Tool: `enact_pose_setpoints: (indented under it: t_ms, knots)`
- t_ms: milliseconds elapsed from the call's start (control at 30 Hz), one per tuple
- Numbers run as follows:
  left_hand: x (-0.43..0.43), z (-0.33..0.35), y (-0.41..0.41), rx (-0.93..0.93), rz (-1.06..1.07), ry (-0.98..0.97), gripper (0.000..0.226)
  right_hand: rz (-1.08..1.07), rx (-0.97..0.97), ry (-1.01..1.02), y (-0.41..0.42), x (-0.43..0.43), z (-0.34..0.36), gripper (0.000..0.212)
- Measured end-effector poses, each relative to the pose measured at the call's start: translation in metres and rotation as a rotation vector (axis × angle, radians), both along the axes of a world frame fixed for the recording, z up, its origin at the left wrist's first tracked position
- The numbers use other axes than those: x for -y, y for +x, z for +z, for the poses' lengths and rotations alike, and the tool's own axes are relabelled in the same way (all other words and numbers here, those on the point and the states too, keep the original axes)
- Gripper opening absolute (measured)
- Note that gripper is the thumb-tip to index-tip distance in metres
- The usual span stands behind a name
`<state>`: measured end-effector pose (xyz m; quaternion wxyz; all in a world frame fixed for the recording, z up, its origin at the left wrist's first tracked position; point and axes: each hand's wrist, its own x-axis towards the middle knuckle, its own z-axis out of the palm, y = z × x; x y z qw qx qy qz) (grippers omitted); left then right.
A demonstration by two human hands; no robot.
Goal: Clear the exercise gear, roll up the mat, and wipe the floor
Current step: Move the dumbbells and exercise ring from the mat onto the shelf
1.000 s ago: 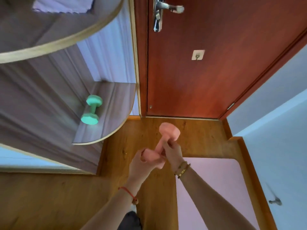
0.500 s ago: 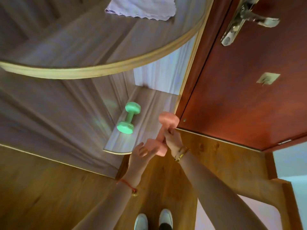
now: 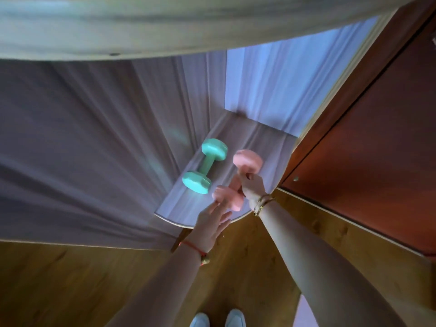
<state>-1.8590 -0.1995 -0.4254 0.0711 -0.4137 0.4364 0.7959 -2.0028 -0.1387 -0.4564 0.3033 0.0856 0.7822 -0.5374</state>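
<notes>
A pink dumbbell hangs just over the low grey shelf, right beside a green dumbbell that lies on it. My right hand grips the pink dumbbell's handle from the right. My left hand is below it with fingers spread, fingertips touching the near pink end. A corner of the pale pink mat shows at the bottom right.
A larger grey shelf overhangs above. The grey cabinet side fills the left. A reddish wooden door stands to the right. Wooden floor and my two pale shoes are below.
Both hands carried the pink dumbbell forward and left over the low shelf, next to the green one. My left hand loosened from it and now has its fingers spread. The view moved closer.
</notes>
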Motion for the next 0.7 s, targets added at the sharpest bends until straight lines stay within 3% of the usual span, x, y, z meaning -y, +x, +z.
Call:
enact_pose_setpoints:
  t_ms: [167,433,700]
  knots:
    - [0.006,-0.012,-0.016,-0.019,0.044,0.05,0.05,0.012,0.026,0.017,-0.016,0.006,-0.016,0.063]
    - [0.007,-0.02,-0.02,0.0,0.109,0.012,0.052,0.083,-0.021,0.04,-0.02,0.015,-0.018,0.043]
    - [0.01,-0.024,-0.019,0.008,0.132,-0.033,0.051,0.107,-0.056,0.054,-0.017,0.019,-0.015,0.046]
